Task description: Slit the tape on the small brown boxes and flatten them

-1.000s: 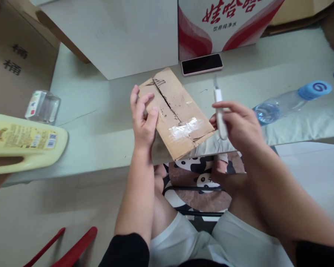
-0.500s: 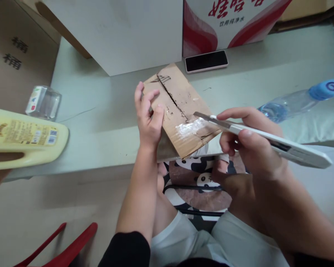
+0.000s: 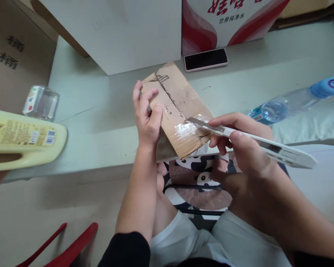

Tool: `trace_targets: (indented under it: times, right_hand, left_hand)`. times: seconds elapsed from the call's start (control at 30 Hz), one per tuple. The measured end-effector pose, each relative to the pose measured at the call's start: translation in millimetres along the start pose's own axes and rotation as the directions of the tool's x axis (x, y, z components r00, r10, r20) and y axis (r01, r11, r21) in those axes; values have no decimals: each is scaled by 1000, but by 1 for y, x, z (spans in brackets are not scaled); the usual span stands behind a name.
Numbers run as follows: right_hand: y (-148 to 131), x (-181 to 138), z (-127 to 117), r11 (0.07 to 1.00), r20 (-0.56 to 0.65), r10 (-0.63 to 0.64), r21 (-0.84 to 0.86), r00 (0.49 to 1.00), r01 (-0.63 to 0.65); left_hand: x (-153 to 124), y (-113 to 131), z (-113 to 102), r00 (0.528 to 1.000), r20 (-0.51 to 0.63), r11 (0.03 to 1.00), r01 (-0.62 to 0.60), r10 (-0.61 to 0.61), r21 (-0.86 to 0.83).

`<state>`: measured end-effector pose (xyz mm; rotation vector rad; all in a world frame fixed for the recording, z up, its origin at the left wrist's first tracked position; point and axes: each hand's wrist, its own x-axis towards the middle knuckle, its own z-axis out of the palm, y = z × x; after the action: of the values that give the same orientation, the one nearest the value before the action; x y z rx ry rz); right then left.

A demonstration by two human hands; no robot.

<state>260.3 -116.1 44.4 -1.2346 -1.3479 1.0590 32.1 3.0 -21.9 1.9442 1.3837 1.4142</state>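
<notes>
A small brown cardboard box lies slanted at the table's front edge, its near corner jutting past it. Down its top face runs a dark slit, ending near a shiny patch of clear tape. My left hand grips the box's left side, thumb on top and fingers around the far left edge. In my right hand is a white utility knife with its blade out. The blade tip is at the lower end of the slit, by the tape; whether it has gone into the cardboard I cannot tell.
A phone lies before a red-and-white carton and a large white box. At right lies a plastic water bottle; at left, a yellow jug and a clear container. Red chair parts show below.
My right hand has moved left with the knife, bringing the blade tip from right of the slit to its lower end. My left hand and the box have stayed nearly still.
</notes>
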Motion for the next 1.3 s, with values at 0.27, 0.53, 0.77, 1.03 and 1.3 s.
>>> trace_targets:
  times: [0.27, 0.53, 0.77, 1.03, 1.3]
  right_hand:
    - [6, 8, 5, 957, -58, 56, 287, 997, -37]
    - [11, 8, 8, 922, -85, 23, 387, 996, 12]
    - [17, 1, 2, 987, -51, -89, 132, 995, 95]
    - [10, 4, -1, 981, -6, -141, -134, 990, 139]
    - [11, 4, 0, 984, -35, -89, -159, 995, 83]
  left_hand:
    - [2, -6, 0, 1000, 2, 995, -26, 26, -95]
    - [2, -9, 0, 1000, 3, 982, 1, 0, -190]
    - [2, -6, 2, 1000, -11, 970, 14, -17, -244]
    - [1, -4, 3, 1000, -10, 961, 20, -24, -275]
    - [2, -5, 3, 1000, -11, 976, 9, -12, -220]
